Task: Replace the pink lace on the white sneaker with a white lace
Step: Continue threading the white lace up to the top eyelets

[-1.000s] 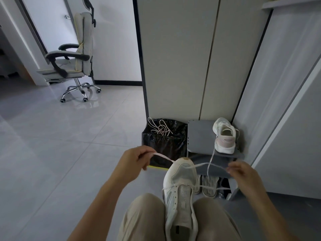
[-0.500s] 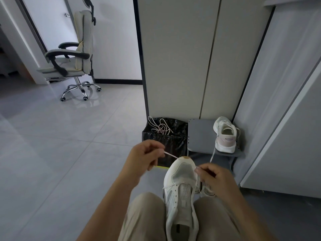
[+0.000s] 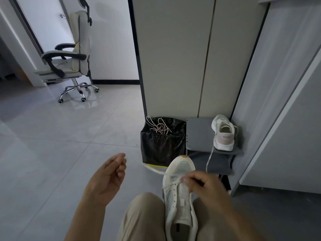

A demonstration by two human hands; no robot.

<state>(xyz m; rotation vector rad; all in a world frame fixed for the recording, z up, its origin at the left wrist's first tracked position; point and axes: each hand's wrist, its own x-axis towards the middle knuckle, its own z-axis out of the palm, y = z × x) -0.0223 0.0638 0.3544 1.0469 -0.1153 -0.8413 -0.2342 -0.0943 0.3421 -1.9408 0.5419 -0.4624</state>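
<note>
Grip of the right hand (image 3: 205,187) is closed: the white lace (image 3: 173,176) is pinched by curled fingers just over the front eyelets of the white sneaker (image 3: 180,204), which is rested between the knees, toe pointing away. Nothing is seen in the left hand (image 3: 107,178), held apart with loosely curled fingers. Only the lowest eyelets seem threaded, so most lacing is judged left. The pink lace (image 3: 160,128) is already laid on the black bin (image 3: 161,148).

Floor (image 3: 52,162) lying open on the left, bin (image 3: 161,148) and shelf (image 3: 198,133) crowding ahead of the sneaker (image 3: 180,206), cabinet (image 3: 173,58) walling off behind
</note>
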